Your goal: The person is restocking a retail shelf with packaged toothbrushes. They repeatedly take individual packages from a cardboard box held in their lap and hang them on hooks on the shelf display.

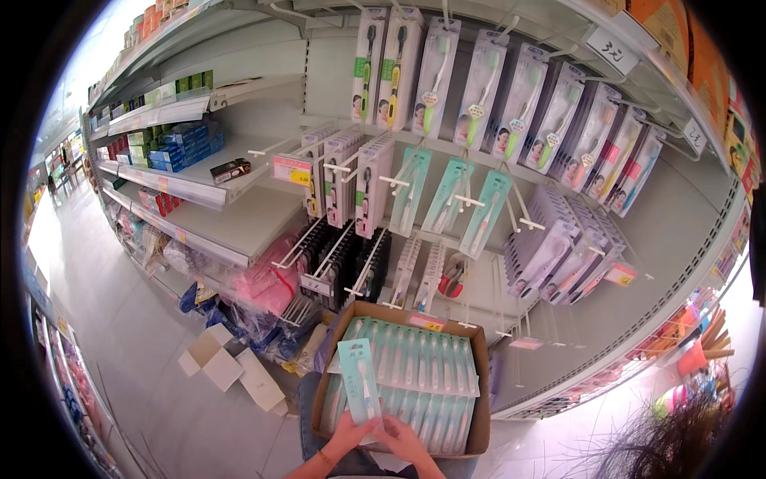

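Observation:
My left hand [348,438] grips the lower end of a mint-green toothbrush pack [359,372], which stands nearly upright. At its lower right edge are the fingers of my right hand [402,442], also gripping the pack. Under and behind both hands is an open cardboard box [483,419], tilted towards me and resting on my lap. Two rows of packed toothbrushes [428,353] fill it, with mint-green backing cards and clear fronts. Beyond the box, three similar mint-green packs [443,194] hang from separate hooks.
Metal hooks [470,200] jut out towards me above the box. Larger toothbrush packs [479,90] hang higher up. Side shelves [239,230] with small boxes stand at left. An opened white carton [216,359] lies on the tiled floor [179,425]. Plastic-wrapped goods [266,278] fill the lower shelf.

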